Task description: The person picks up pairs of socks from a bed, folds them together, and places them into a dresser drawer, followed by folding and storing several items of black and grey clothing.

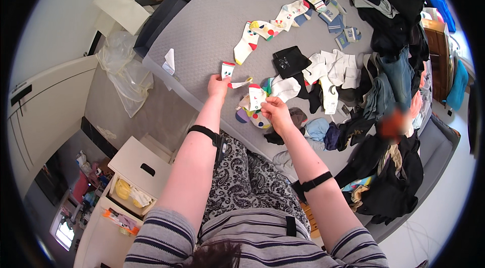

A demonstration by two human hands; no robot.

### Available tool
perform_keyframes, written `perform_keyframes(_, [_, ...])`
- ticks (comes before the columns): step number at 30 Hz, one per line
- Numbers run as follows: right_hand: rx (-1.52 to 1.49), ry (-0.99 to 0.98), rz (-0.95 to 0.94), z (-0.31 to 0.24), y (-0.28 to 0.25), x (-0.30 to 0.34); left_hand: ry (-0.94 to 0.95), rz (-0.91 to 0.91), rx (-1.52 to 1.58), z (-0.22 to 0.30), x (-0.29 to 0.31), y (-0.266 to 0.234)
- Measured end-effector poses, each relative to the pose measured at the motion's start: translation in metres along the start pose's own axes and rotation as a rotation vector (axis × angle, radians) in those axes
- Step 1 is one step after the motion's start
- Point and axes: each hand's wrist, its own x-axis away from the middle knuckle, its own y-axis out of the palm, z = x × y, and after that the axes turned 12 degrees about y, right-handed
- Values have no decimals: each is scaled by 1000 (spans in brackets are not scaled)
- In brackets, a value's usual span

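My left hand is closed on a white sock with a red cuff and a small face pattern; its lower part bends off to the right. My right hand pinches a second white sock, also red-cuffed, at its edge. Under that one lies a small heap of colourful socks, partly covered. Beyond my hands a row of patterned socks runs across the bed toward the far right. Blue-and-grey socks rest at the end of the row.
A black folded cloth item and several white socks lie right of the middle. Jeans and dark clothes pile along the right. A crumpled white paper sits near the left edge of the grey bed. A drawer unit stands at the lower left.
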Motion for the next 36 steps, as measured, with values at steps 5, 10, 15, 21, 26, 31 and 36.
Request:
perform_keyframes(5, [-131, -99, -139, -8, -4, 15, -92, -221, 242, 4, 10, -1])
perform_keyframes(10, [27, -143, -232, -6, 2, 24, -131, -199, 712, 18, 44, -18])
perform_keyframes(15, [416, -466, -351, -13, 13, 36, -118, -425, 733, 17, 67, -31])
perform_keyframes(21, [200, -390, -170, -8, 12, 32, -34, -424, 614, 26, 78, -36])
perform_keyframes(26, [69, -363, -170, -13, 8, 32, -48, -466, 656, 24, 85, -34])
perform_keyframes(31, [755, -814, 189, -24, 17, 46, -135, -447, 655, 19, 93, -32])
perform_keyframes(36, [676, -818, -20, -11, 32, 46, -216, -388, 739, 24, 104, -37])
